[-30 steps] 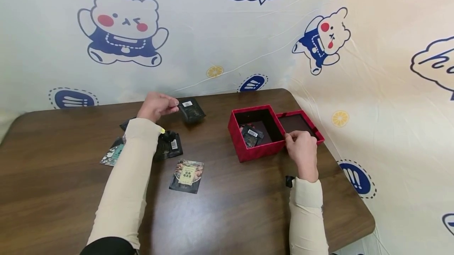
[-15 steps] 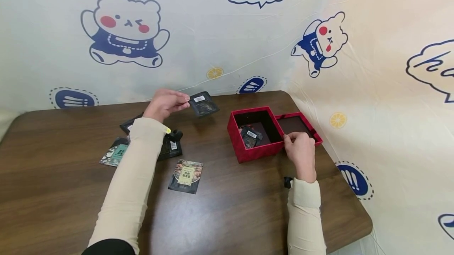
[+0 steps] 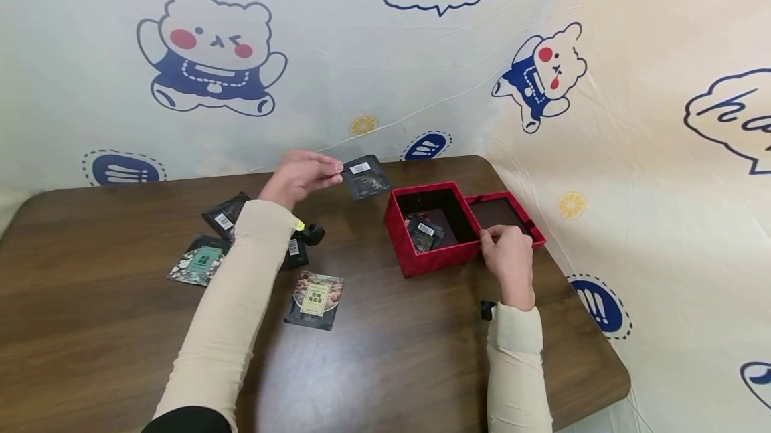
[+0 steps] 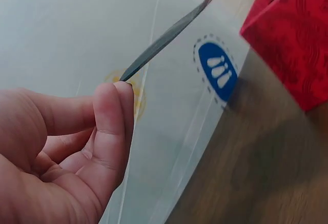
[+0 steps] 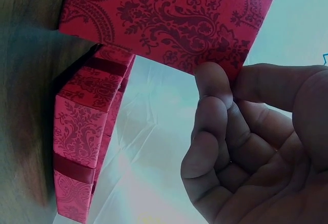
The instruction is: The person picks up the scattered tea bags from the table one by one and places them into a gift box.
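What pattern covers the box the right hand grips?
A dark floral, paisley-like print on red; the box shows it best in the right wrist view.

On the table [image 3: 391, 359], packets [image 3: 315, 300] lie left of the box [image 3: 435, 260], the lid [image 3: 497, 211] right.

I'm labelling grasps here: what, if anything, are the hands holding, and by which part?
The left hand pinches a black packet by one edge, near a corner; the right hand pinches the red box at its near right top corner.

One box [image 3: 438, 260], one lid [image 3: 496, 212] and five sachets [image 3: 367, 177] outside (more inside) show.
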`<action>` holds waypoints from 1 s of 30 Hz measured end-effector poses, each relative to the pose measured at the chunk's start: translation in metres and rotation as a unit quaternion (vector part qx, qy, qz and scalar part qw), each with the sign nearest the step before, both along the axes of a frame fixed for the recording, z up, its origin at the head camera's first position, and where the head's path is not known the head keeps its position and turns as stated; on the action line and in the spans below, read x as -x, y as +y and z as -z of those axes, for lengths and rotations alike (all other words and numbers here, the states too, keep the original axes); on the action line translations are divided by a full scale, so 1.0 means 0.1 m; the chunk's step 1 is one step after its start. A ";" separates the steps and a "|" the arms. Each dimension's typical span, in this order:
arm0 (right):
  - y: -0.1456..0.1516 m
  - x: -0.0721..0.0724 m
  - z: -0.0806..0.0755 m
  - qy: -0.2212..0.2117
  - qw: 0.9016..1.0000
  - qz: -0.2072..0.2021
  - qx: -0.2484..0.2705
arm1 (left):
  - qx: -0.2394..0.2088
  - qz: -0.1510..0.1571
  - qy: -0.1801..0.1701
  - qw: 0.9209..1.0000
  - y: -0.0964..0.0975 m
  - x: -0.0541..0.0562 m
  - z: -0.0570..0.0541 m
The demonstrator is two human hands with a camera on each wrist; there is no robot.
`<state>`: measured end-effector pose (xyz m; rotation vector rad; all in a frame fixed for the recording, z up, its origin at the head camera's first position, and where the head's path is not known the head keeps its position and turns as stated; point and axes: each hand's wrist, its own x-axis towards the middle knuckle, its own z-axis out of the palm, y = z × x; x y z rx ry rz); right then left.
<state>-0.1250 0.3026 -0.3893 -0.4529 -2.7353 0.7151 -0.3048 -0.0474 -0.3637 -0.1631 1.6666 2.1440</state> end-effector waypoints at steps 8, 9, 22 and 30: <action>0.00 -0.01 0.00 0.005 1.000 0.000 0.006 | -0.001 0.013 0.010 1.000 0.21 -0.05 -0.05; 0.00 -0.01 0.00 0.006 1.000 0.000 0.006 | 0.001 0.012 0.011 1.000 0.23 -0.06 -0.06; 0.00 0.00 0.01 -0.002 1.000 -0.002 0.007 | 0.027 0.036 0.019 0.999 0.53 -0.15 -0.01; 0.02 0.00 0.02 0.009 1.000 0.002 0.011 | 0.043 0.044 0.019 0.998 0.77 -0.20 -0.03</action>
